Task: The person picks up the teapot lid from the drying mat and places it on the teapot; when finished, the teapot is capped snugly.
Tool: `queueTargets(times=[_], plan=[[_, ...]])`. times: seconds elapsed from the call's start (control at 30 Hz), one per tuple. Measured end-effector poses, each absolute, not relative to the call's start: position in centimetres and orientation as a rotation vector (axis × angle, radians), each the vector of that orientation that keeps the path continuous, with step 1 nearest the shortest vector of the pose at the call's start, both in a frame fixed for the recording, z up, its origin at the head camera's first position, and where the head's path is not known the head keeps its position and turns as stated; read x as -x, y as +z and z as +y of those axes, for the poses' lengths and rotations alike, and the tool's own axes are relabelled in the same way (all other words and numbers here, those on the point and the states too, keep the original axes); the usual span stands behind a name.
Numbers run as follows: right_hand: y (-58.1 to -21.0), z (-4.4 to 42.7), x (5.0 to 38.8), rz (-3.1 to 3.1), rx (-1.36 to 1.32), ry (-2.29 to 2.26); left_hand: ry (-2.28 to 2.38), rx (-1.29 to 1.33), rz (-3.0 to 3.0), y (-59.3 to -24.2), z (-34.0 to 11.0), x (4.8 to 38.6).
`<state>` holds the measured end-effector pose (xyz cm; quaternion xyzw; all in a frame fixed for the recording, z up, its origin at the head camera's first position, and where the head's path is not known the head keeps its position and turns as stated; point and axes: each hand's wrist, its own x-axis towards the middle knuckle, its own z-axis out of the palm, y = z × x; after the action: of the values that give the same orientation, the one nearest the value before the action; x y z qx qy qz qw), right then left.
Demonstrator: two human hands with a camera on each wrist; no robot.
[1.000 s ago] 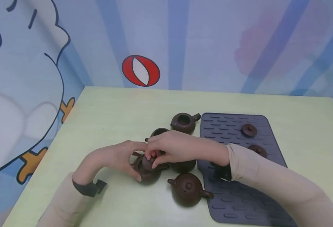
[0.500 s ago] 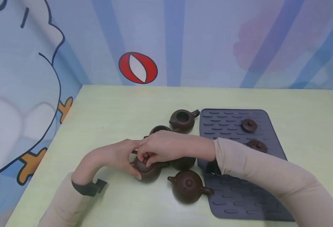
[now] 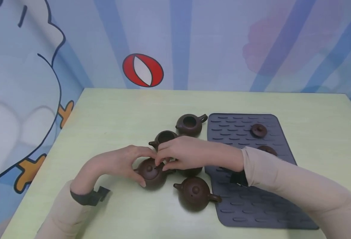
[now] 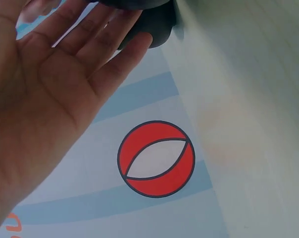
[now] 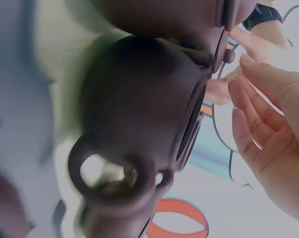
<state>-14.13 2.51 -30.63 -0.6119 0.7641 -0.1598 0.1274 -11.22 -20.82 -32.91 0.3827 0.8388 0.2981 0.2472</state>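
Observation:
A dark brown teapot (image 3: 157, 182) stands at the middle left of the group, its round lid (image 3: 148, 171) seated in the opening. My left hand (image 3: 120, 162) holds this teapot's body between thumb and fingers; in the left wrist view its fingers reach a dark pot at the top edge. Just beyond the lid hovers my right hand (image 3: 187, 152), fingers loosely bent. From the right wrist view, those fingers (image 5: 251, 111) hold nothing and stand apart from the lid's knob (image 5: 228, 55). Below my right hand, another teapot (image 3: 191, 172) is mostly hidden.
Two lidless teapots (image 3: 190, 131) (image 3: 157, 141) stand behind my hands. A lidded teapot (image 3: 194, 197) sits nearer me. On the right, a grey ridged mat (image 3: 238, 209) carries two loose lids (image 3: 258, 130) (image 3: 268, 149), one partly behind my right sleeve.
My right hand has lowered the lid onto the teapot, let go of it and drawn back slightly right. The left hand stays around the teapot. The head view has shifted slightly.

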Motion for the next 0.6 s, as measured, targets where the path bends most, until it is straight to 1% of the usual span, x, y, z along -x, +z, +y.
queueTargets(times=[0.2,0.27,0.47,0.6], plan=[[-30.9,5.7,14.1,2.291,1.776,-0.550,0.876,-1.040,2.336,-31.8,-20.0,10.4],[-30.9,7.1,14.0,2.340,1.783,-0.556,0.873,-1.033,2.384,-31.5,-19.0,10.1],[-30.8,11.6,13.3,2.473,1.762,-0.615,0.692,-1.119,2.593,-31.2,-15.4,9.1],[-31.1,14.2,13.1,2.563,1.677,-0.676,0.756,-1.125,2.593,-31.0,-13.9,9.5]])
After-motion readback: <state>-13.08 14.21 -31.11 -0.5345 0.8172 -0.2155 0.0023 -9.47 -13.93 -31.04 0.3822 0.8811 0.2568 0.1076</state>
